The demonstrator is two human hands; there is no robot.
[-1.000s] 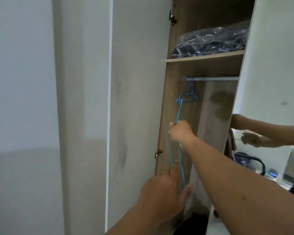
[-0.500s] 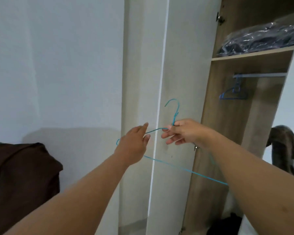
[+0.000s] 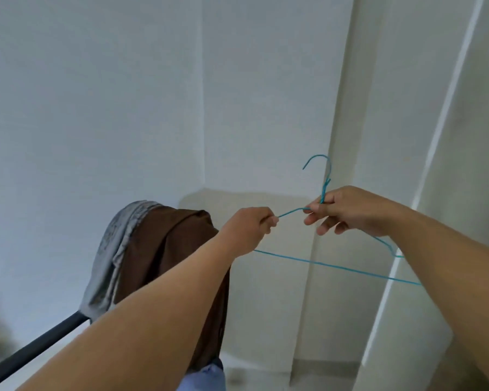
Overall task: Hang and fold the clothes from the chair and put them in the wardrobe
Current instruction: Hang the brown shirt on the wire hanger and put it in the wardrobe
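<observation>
Pinched between my right hand fingers at its twisted neck, the thin blue wire hanger hangs in the air before me, its hook curling upward, while my left hand curls round the sloping wire of its left shoulder. Below my left forearm, a smooth brown garment and a crumpled grey one drape over the chair, whose dark straight bar shows.
</observation>
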